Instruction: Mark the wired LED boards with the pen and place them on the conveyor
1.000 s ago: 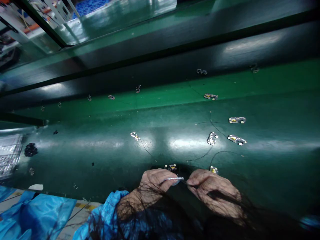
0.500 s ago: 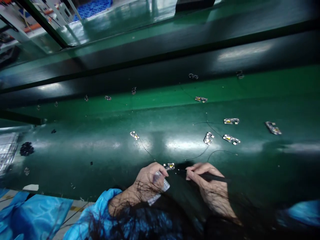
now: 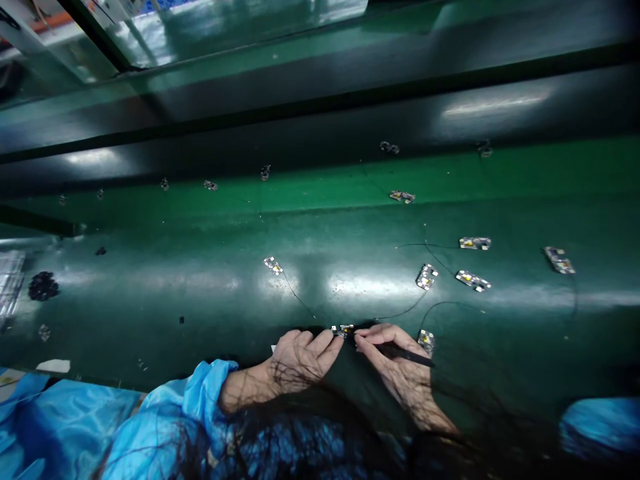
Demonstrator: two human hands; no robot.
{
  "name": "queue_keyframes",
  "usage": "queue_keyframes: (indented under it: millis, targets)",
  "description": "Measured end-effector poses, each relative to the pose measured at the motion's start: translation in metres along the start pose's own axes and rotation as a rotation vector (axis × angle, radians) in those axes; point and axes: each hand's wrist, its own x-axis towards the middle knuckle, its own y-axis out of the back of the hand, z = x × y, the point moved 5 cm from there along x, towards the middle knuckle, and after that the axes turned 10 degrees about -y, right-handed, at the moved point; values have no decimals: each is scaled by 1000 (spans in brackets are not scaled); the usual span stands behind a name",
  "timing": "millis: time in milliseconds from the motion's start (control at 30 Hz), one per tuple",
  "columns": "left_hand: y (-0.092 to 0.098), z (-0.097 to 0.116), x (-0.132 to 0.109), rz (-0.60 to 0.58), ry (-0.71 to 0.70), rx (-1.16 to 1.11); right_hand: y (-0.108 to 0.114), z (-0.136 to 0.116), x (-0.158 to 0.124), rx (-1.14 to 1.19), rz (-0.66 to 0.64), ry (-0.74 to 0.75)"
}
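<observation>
A small circuit board with a yellow patch lies on the green bench between my hands. The fingertips of my left hand are pressed together on its left end. A white corner shows behind that hand; the rest is hidden. My right hand is closed pen-fashion round slim black tweezers, whose tip meets the board's right side and is hidden by the fingers. Another board rests just beyond my right hand. A board with a thin black wire lies ahead of my left hand.
More boards with thin wires are scattered ahead on the right, and others along the bright green strip. On the far left are a heap of black parts and clear plastic trays. A blue sleeve shows at right.
My right hand has moved left, bringing the tweezers to the board. My left hand has turned, and the white perforated strip under it is now mostly hidden. The view has shifted slightly.
</observation>
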Motion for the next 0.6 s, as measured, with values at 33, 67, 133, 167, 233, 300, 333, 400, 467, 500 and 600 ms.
queue_keyframes:
  millis: [33, 67, 133, 167, 233, 300, 333, 400, 467, 500, 600]
  targets:
    - [-1, 0, 1, 2, 7, 0, 0, 0, 0, -15, -2, 8]
    - [-2, 0, 1, 1, 15, 2, 1, 0, -1, -30, -3, 14]
    - [-3, 0, 3, -2, 25, 9, 2, 0, -1, -54, -4, 24]
    - [-3, 0, 3, 4, 23, 19, 2, 0, -1, -63, -5, 27]
    - [-1, 1, 4, 23, 8, 54, 2, 0, -1, -80, -7, 29]
    - [0, 1, 4, 23, -7, 88, 1, 0, -1, -93, -6, 35]
    - [0, 0, 4, 2, -7, 96, 1, -1, -1, -99, -5, 39]
    - [-4, -1, 4, -67, -1, 80, 0, -2, -1, -112, -5, 48]
    - [-7, -1, 4, -135, 12, 27, 0, -2, -2, -121, -5, 55]
    - [-8, -1, 4, -159, 19, -5, 0, -2, -2, -124, -4, 58]
    - [-7, -2, 5, -174, 47, -62, 0, -2, -2, -133, -5, 69]
